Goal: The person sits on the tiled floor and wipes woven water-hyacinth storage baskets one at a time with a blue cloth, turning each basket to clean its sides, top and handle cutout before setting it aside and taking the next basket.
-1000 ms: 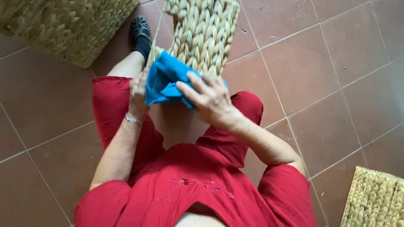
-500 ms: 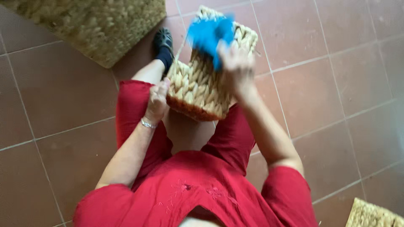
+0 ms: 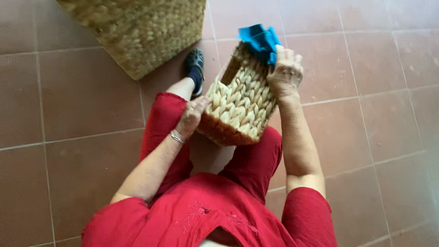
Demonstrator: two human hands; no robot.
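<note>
Nearest, red clothing (image 3: 201,215) fills the lower view. Above the knees, the left hand (image 3: 191,118) grips the near left corner of a woven basket (image 3: 238,105) tilted on the lap. The right hand (image 3: 285,73) presses a blue cloth (image 3: 259,42) against the basket's far rim. Farther left, a larger woven basket (image 3: 137,27) sits on the tiled floor (image 3: 366,114).

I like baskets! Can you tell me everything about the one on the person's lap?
The basket is boxy and woven from thick, pale straw-like strands, with a darker orange-brown bottom. It has a cut-out handle hole near its rim. It is tilted, its bottom toward the person, propped over the red-clothed knees. The left hand steadies its lower corner. The right hand presses a blue cloth on its top edge.
</note>
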